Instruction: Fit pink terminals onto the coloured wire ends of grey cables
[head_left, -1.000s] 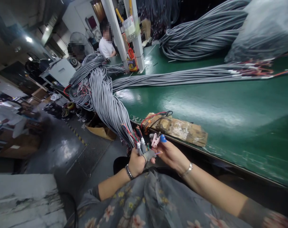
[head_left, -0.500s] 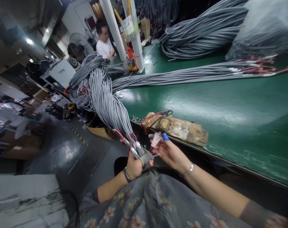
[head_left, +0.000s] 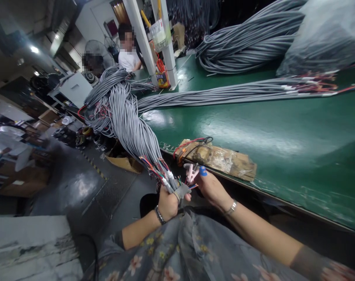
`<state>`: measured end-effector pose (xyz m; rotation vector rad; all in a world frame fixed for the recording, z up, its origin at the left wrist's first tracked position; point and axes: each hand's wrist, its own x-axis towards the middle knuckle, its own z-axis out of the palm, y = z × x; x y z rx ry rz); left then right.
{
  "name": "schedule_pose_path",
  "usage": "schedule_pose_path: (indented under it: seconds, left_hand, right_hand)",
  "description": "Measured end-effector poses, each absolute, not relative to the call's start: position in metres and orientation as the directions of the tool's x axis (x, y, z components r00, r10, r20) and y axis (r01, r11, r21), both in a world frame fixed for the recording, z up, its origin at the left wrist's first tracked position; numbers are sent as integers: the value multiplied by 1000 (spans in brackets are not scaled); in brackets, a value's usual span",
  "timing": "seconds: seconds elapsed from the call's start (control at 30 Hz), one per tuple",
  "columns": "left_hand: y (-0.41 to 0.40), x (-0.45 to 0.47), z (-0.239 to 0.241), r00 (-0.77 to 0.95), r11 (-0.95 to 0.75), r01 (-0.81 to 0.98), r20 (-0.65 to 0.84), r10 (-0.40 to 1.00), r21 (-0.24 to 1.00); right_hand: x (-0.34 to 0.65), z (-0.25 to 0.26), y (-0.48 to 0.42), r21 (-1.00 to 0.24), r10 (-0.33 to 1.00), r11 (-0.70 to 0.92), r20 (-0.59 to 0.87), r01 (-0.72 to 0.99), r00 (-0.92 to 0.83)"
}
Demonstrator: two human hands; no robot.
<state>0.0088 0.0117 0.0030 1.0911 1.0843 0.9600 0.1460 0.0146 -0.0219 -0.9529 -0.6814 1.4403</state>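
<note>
My left hand (head_left: 168, 203) is closed around the stripped ends of a thick bundle of grey cables (head_left: 133, 121); its thumb wears a grey wrapping. Thin coloured wires (head_left: 152, 168) fan out of the cut sheaths, and a few more poke out beside the thumb. Just to the right, my right hand (head_left: 212, 189) pinches a small pale pink clip (head_left: 192, 173) near those wire ends. Blue tape covers one of its fingertips, and some fingers are hidden behind the clip. Whether the clip touches a wire I cannot tell.
On the green table (head_left: 253, 128) lie a taped cardboard strip (head_left: 224, 158) at the near edge, a long row of grey cables (head_left: 212, 95) and a large coil (head_left: 247, 43) partly under clear plastic (head_left: 326, 39). A white post (head_left: 167, 50) stands behind. A person (head_left: 127, 54) sits beyond.
The pale pink clip has turned in my right hand, so its forked shape now shows. My left hand has shifted slightly right, keeping its hold on the cables.
</note>
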Motion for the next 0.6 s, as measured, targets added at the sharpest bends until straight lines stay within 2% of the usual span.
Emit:
schedule_pose_path:
  seconds: [0.13, 0.27, 0.47, 0.6]
  left_hand:
    - [12, 7, -4, 211, 145, -67, -128, 969, 987]
    - [12, 6, -4, 200, 145, -41, -134, 971, 989]
    - [9, 7, 6, 186, 163, -20, -156, 970, 986]
    - [7, 3, 3, 191, 175, -71, -159, 969, 982]
  right_hand:
    - [141, -19, 18, -703, 972, -218, -215, -677, -90]
    - [138, -17, 19, -581, 960, -246, -259, -776, -111]
    - [140, -15, 18, -541, 966, -204, -247, -816, -77]
    - [143, -15, 16, -511, 963, -246, -228, -824, -146]
